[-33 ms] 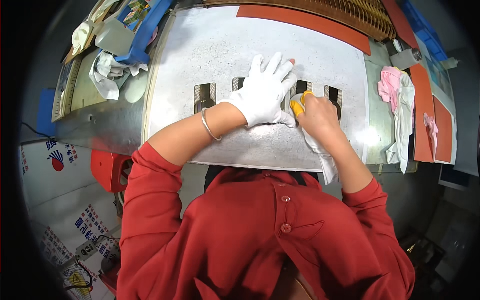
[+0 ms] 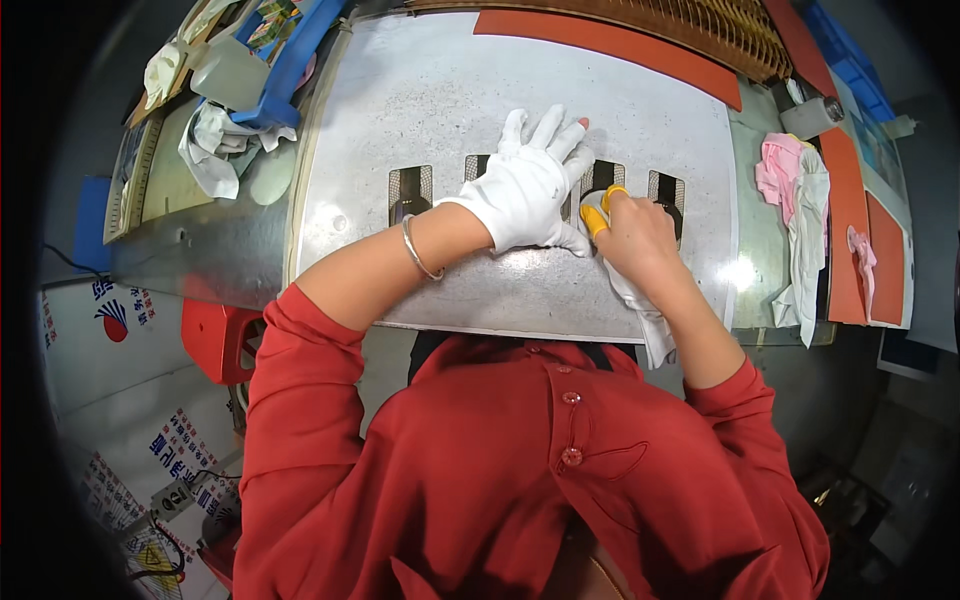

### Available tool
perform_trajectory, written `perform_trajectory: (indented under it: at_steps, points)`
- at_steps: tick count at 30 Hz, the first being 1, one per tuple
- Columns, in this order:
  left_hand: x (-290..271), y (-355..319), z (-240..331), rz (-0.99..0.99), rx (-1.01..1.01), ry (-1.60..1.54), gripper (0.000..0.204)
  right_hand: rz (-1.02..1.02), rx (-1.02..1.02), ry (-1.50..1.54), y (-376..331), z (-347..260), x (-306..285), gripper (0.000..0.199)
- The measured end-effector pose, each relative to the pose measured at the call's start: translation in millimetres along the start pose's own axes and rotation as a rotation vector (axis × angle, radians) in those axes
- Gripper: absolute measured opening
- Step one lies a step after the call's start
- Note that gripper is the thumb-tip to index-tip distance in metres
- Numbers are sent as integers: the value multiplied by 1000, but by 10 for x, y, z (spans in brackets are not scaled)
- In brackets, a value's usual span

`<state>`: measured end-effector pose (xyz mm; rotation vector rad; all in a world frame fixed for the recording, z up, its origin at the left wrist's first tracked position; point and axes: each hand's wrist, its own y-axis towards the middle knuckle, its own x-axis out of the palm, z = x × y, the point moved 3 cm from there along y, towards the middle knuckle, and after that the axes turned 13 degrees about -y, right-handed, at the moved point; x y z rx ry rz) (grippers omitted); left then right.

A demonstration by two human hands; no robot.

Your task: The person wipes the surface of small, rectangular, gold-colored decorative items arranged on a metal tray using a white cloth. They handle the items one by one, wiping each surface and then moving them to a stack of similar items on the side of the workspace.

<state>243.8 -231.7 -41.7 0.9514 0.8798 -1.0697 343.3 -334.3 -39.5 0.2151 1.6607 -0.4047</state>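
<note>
My left hand [image 2: 525, 190] wears a white glove with one bare fingertip. It lies flat with fingers spread on a pale, speckled sheet [image 2: 400, 100], partly covering a row of several dark rectangles with mesh patterns. Yellow covers sit on fingers of my right hand [image 2: 640, 230], which grips a white cloth [image 2: 640, 305] against the sheet. The bunched part meets the lower end of a dark mesh-patterned rectangle [image 2: 603, 174]; the rest trails to the near edge. Another rectangle [image 2: 666, 190] shows just right of that hand, and one [image 2: 408, 185] left of the glove.
An orange-red strip [image 2: 610, 50] runs along the far edge, before a brown slatted rack [image 2: 690, 30]. Pink [image 2: 778, 165] and white cloths [image 2: 805, 230] lie at right beside a bottle [image 2: 812, 118]. At left are a blue tray [image 2: 290, 75] and a crumpled cloth [image 2: 215, 145].
My right hand and the cloth have shifted slightly toward me, baring a little more of the dark rectangle. My left hand has stayed in place.
</note>
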Motion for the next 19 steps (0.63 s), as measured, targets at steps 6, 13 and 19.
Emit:
perform_trajectory:
  at_steps: [6,13,19]
  points:
    - [-30,5,6,-101,-41,1,106,9,-25,-5,-224,-31,36,19]
    - [-110,0,-71,-174,-64,-37,106,10,-105,16,-460,-68,42,15]
    - [-354,-334,-170,-171,-229,-16,104,-39,-154,2,-489,-137,-159,22]
